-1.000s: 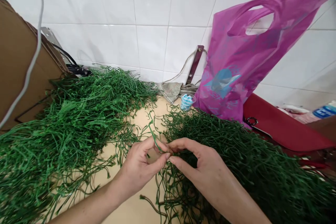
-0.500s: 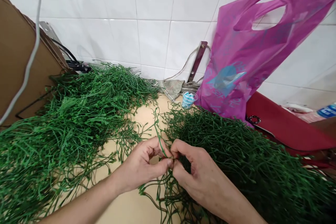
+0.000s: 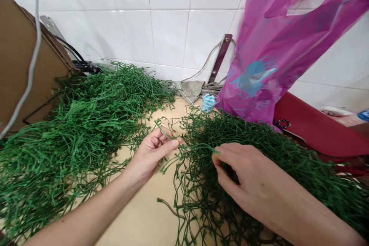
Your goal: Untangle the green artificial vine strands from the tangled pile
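Left hand [image 3: 152, 152] pinches a thin, curved green stem [image 3: 165, 132] above the smooth tan bench [image 3: 138, 203], right hand [image 3: 250, 177] curls over the tangled dark-green stem pile [image 3: 230, 130], can't tell if gripping, so pinch lightly, avoid snags.

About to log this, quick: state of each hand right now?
Left hand: closed, holding a thin green strand.
Right hand: partly closed at a strand end; whether it grips cannot be told.
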`<action>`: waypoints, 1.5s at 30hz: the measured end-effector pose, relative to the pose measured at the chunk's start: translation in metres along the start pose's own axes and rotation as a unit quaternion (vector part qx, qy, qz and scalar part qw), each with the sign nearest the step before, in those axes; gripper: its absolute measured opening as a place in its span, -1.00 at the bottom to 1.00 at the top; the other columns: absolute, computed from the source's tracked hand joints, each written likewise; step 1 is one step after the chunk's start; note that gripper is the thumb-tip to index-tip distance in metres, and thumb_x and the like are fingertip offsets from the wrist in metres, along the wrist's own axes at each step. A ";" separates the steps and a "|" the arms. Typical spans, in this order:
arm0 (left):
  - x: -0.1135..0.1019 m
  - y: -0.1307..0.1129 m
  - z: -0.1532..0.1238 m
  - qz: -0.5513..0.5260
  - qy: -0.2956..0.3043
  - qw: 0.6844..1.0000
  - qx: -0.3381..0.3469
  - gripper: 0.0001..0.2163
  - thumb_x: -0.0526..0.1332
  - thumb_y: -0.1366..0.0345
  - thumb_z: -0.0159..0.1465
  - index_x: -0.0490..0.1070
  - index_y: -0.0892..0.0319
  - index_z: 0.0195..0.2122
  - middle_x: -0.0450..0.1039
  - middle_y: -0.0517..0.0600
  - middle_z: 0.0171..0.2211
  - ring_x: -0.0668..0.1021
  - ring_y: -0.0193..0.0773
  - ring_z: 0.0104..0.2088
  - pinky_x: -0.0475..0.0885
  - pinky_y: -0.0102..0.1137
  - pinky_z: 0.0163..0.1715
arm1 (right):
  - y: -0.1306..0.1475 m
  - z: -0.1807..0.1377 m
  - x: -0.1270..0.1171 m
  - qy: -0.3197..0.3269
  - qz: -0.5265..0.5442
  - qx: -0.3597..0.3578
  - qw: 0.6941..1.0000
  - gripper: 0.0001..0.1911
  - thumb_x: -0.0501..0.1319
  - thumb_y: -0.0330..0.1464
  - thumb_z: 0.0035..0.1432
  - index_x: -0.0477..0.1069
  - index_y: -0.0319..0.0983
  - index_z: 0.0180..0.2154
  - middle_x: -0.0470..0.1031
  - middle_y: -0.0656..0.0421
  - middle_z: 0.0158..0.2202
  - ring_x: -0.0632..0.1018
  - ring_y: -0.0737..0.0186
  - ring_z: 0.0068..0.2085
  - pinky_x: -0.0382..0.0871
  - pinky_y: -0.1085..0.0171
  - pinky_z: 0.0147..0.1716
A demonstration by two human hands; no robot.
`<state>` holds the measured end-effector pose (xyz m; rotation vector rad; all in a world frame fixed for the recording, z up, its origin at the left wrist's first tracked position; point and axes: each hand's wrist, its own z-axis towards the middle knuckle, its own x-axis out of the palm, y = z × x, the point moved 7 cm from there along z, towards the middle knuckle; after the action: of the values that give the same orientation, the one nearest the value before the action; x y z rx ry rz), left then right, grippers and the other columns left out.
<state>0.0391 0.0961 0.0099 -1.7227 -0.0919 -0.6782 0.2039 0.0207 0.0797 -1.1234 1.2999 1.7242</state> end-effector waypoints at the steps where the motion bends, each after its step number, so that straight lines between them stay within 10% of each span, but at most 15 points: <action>1: -0.002 0.001 0.001 0.005 -0.011 1.000 0.006 -0.77 0.50 0.32 0.03 0.46 0.19 -0.39 0.54 -0.11 -0.41 0.54 -0.44 -0.38 0.42 -0.55 -0.30 | 0.000 -0.002 -0.004 -0.025 -0.034 -0.006 0.999 -0.81 0.07 -0.46 0.18 0.33 -0.16 -0.47 0.47 0.19 -0.44 0.46 0.13 -0.37 0.30 0.11 -0.30; 8: 0.000 -0.001 -0.001 0.075 -0.024 0.996 0.040 -0.77 0.50 0.31 0.04 0.46 0.21 -0.40 0.54 -0.10 -0.45 0.52 -0.44 -0.45 0.39 -0.55 -0.42 | 0.013 0.000 -0.026 -0.196 0.040 -0.008 0.980 -0.82 0.08 -0.33 0.36 0.42 -0.16 -0.10 0.56 0.11 -0.07 0.54 0.14 -0.04 0.37 0.15 -0.01; 17: 0.010 -0.005 -0.009 0.127 0.024 0.989 0.074 -0.83 0.45 0.31 0.11 0.47 0.21 -0.39 0.56 -0.05 -0.37 0.55 -0.36 -0.35 0.44 -0.48 -0.31 | 0.009 0.019 0.032 -0.025 0.281 0.061 0.957 -0.84 0.12 -0.40 0.27 0.48 -0.18 -0.29 0.58 0.23 -0.32 0.56 0.27 -0.27 0.41 0.29 -0.22; 26: 0.013 0.013 -0.012 0.000 0.041 0.999 0.002 -0.84 0.45 0.34 0.12 0.47 0.21 -0.39 0.57 -0.08 -0.35 0.58 -0.41 -0.30 0.45 -0.54 -0.22 | 0.008 0.021 0.033 -0.009 0.303 0.107 0.947 -0.89 0.09 -0.41 0.13 0.34 -0.18 -0.43 0.34 0.31 -0.49 0.33 0.34 -0.46 0.17 0.34 -0.49; 31: 0.001 0.014 -0.007 -0.166 -0.070 0.980 -0.081 -0.84 0.40 0.46 0.13 0.41 0.18 -0.39 0.60 -0.09 -0.37 0.66 -0.33 -0.31 0.56 -0.38 -0.14 | 0.007 0.017 0.026 0.018 0.406 0.089 0.909 -0.78 -0.02 -0.46 0.14 0.32 -0.18 -0.46 0.48 0.23 -0.42 0.47 0.26 -0.32 0.30 0.29 -0.32; 37: -0.008 0.003 -0.001 -0.114 -0.094 0.988 -0.038 -0.79 0.46 0.42 0.07 0.39 0.19 -0.44 0.59 -0.11 -0.43 0.67 -0.26 -0.25 0.52 -0.30 0.00 | 0.000 0.007 0.004 -0.036 0.081 0.043 0.995 -0.84 0.04 -0.45 0.15 0.37 -0.16 -0.38 0.49 0.20 -0.41 0.46 0.17 -0.34 0.28 0.16 -0.30; 45: 0.009 -0.004 -0.007 0.079 -0.002 0.993 0.083 -0.87 0.44 0.36 0.12 0.50 0.20 -0.43 0.59 -0.03 -0.31 0.60 -0.30 -0.20 0.45 -0.42 -0.10 | 0.019 -0.002 -0.028 -0.230 -0.017 -0.024 0.973 -0.82 0.12 -0.30 0.34 0.38 -0.20 -0.06 0.52 0.05 -0.05 0.48 0.08 0.01 0.32 0.10 0.03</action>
<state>0.0422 0.0886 0.0179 -1.5538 -0.0137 -0.5351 0.1979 0.0135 0.1120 -0.7039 0.9488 1.8569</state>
